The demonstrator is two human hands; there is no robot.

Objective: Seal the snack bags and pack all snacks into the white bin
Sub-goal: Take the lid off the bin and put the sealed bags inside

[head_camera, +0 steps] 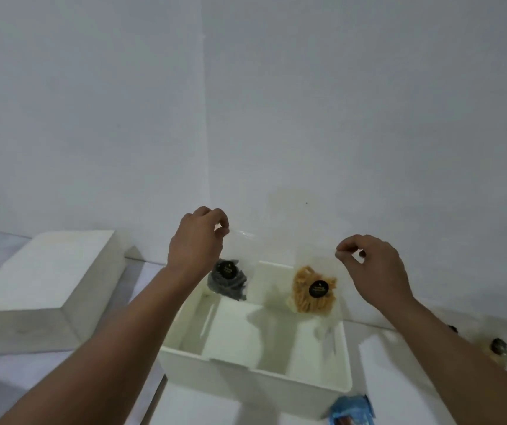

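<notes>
Two plain grey-white walls (246,102)

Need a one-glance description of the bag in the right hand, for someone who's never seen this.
Find the open white bin at centre. Above its far right corner, the right hand pinches a clear bag by the top. Its contents are golden-orange strips behind a round black sticker; the left hand's bag holds dark grey contents.

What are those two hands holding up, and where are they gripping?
The left hand pinches the top edge of the dark snack bag; the right hand pinches the top of the orange snack bag.
</notes>
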